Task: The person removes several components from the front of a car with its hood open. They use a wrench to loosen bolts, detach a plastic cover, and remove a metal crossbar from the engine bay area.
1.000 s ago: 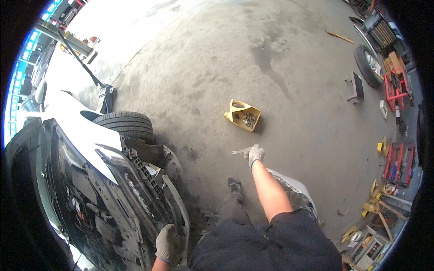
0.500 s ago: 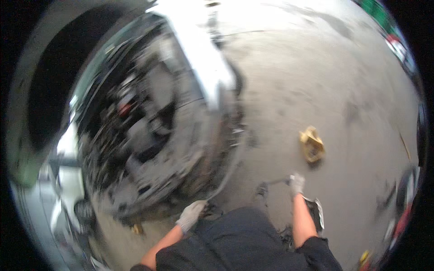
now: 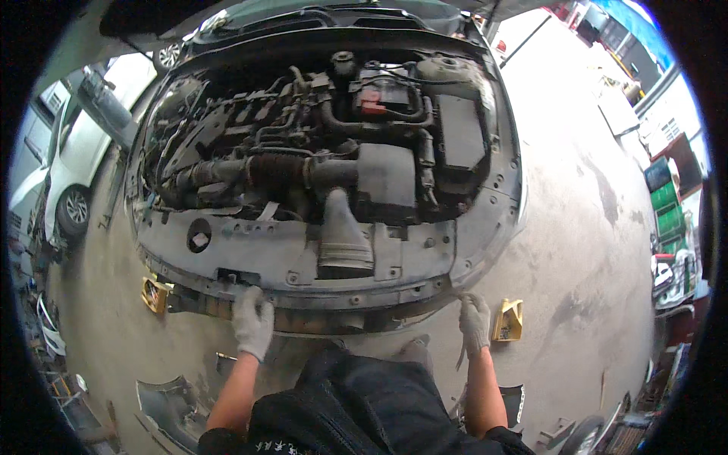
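A car with its hood up stands in front of me, its engine bay point(image 3: 303, 152) exposed and no bumper cover on its front. Both hands wear pale knitted gloves. My left hand point(image 3: 254, 324) is closed at the car's front edge, below the upper front panel point(image 3: 265, 254). To the right, my right hand point(image 3: 475, 324) is closed near the front corner. The tail of a thin grey strip point(image 3: 460, 353) hangs beside its palm. This strip appears to curve along the car front between both hands; its hold in the left fingers is partly hidden.
Yellow cut-open containers stand on the floor, one point(image 3: 509, 321) by my right hand with small parts inside, another point(image 3: 155, 295) farther left. A dark body panel point(image 3: 168, 409) lies at lower left. A white car point(image 3: 83, 167) is beyond; green drums point(image 3: 667, 216) stand far right.
My view has swung to face the car front squarely. My left hand has risen to the front edge, and my right hand has come from the open floor to the front corner.
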The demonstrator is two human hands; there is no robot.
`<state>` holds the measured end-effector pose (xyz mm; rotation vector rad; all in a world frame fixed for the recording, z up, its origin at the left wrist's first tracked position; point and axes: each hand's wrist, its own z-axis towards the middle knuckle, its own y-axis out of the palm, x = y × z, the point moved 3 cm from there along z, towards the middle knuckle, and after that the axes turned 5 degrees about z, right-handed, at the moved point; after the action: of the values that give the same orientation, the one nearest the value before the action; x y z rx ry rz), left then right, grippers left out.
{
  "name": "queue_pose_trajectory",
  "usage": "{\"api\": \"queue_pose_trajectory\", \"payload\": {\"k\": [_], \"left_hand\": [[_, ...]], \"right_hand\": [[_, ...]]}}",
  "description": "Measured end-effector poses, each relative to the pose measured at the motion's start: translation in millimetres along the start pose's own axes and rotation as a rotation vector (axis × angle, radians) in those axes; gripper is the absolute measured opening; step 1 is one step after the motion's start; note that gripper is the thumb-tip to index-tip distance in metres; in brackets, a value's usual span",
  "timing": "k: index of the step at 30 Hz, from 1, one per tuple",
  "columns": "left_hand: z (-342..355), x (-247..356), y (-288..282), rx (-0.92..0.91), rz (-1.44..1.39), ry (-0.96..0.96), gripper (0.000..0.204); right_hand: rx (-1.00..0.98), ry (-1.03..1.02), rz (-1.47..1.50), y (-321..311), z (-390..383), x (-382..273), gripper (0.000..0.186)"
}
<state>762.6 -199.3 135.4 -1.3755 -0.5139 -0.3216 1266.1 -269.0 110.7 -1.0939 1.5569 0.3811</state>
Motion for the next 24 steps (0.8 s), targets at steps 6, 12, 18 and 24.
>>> {"api": "queue_pose_trajectory", "payload": {"k": [6,12,18,24], "left_hand": [[61,-168,-27,0.295,-0.462,-0.604,0.058],[95,-108,-41,0.095,-0.008,-0.448,0.047],[128,4,10,-0.077,0.142,0.231,0.04],[200,53,86,-0.49,0.433,0.349,0.046]], "right_hand": [[-0.281,-0.276,-0.472,121,-21,-99,0.033],[-0.33,-0.598,-0.886,219,54,-134,0.042],[-0.386,-0.446,-1.136,248,69,-125,0.039],[-0.441,-0.405,-1.12,228,35,-126,0.044]]}}
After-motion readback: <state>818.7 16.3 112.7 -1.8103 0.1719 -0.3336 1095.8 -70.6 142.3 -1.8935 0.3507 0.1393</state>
